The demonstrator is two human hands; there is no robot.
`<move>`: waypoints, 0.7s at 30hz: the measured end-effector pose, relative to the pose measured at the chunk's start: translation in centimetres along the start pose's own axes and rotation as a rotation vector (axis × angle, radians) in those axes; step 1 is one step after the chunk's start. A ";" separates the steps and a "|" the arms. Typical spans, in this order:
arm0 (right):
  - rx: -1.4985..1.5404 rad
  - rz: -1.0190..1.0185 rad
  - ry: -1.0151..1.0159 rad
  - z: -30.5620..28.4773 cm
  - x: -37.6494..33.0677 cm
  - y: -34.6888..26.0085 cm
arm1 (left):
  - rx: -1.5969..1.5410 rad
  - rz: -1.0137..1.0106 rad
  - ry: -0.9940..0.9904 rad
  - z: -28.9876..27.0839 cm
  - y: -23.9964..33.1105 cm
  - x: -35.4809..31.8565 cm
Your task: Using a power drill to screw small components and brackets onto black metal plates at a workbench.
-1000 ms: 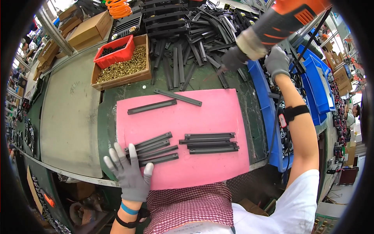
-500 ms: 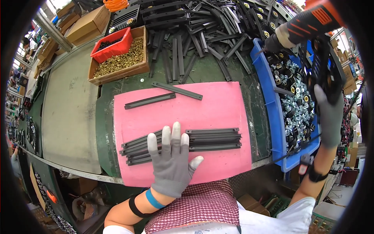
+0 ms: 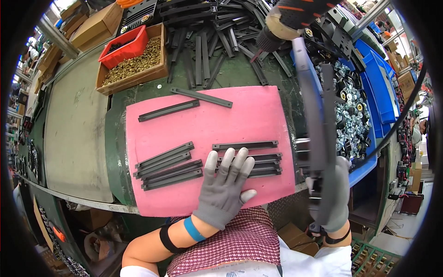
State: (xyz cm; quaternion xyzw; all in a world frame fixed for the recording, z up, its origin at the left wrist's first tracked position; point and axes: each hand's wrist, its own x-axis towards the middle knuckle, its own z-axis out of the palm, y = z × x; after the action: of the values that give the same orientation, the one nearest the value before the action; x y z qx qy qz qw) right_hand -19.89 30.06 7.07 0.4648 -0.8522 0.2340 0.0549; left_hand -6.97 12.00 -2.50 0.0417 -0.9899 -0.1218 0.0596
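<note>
My left hand [image 3: 225, 189], in a grey glove with pale fingertips, lies flat with fingers spread on the near ends of the black metal strips [image 3: 265, 158] at the mat's right side. More black strips [image 3: 168, 168] lie slanted just left of it. My right hand [image 3: 339, 198], also gloved, is closed on long black metal frame parts [image 3: 318, 124] held up beside the mat's right edge; motion blurs them, and their number is unclear. Beneath everything is a pink foam mat [image 3: 207, 129]. Two loose strips [image 3: 168, 111] rest on its far part.
A power screwdriver [image 3: 277, 30] hangs at the upper right. Behind the frame parts stands a blue bin [image 3: 357, 173] of silvery fasteners. A wooden box [image 3: 134, 78] holds brass pieces and a red tray [image 3: 124, 48]. Black strips [image 3: 203, 55] are heaped at the back.
My right hand has brought the black frame parts from over the blue bin down and left, beside the mat. My left hand has shifted right onto the right-hand strips. The screwdriver appears further left.
</note>
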 end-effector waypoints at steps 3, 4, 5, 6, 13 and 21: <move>0.076 -0.057 -0.069 1.3 0.0 -0.6 | -0.029 0.033 0.008 -2.2 -0.2 -0.2; 0.090 -0.057 -0.130 1.9 -0.1 -1.0 | -0.279 -0.042 0.038 -3.2 -0.5 -0.7; 0.061 -0.091 -0.143 2.5 -0.2 -1.3 | -0.513 -0.089 0.116 -4.0 -1.2 -1.0; 0.031 -0.121 -0.180 3.1 -0.3 -1.8 | -0.523 -0.116 0.067 -4.8 -2.0 -1.3; -0.103 -0.371 -0.249 6.2 -0.1 -5.1 | -1.689 -0.680 -0.135 -7.6 -4.8 -2.9; -0.017 -0.082 -0.299 5.5 1.4 -5.8 | -1.365 -0.842 0.291 -9.9 -7.6 -9.0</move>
State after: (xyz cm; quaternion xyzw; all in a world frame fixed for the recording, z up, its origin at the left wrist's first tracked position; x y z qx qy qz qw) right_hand -15.24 23.83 4.65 0.5285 -0.8330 0.1527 -0.0592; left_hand 3.75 3.20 4.24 0.3802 -0.5814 -0.7037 0.1490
